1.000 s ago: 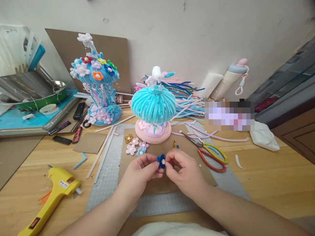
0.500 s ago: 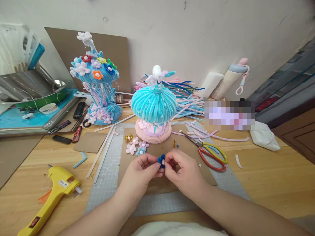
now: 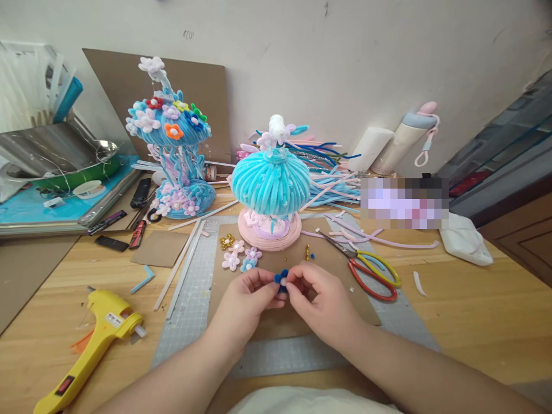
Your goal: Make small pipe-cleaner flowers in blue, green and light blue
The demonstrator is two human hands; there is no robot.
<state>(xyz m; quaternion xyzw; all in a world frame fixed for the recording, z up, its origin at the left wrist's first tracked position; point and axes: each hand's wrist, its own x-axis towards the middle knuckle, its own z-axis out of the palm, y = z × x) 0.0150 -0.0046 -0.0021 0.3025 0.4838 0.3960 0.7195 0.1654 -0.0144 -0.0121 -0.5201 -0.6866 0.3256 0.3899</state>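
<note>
Between my two hands is a small dark blue pipe-cleaner flower with a pale centre. My left hand is closed, pinching the flower's left side between thumb and fingers. From the right, my right hand pinches it too, its fingertips at the centre and the right petals. Just beyond lie several finished flowers: a gold one, a white-pink one and a blue-purple one among them. Behind them stands a turquoise pipe-cleaner lamp shape on a round pink base.
A cardboard sheet lies on a grey cutting mat. Red-and-yellow-handled scissors rest at right, a yellow glue gun at left. A flower-covered blue lamp shape stands behind left. Loose pipe cleaners are piled at the back.
The flower has turned in my fingers, so its pale centre now faces me more. Both hands keep their pinch. The whole view has shifted slightly.
</note>
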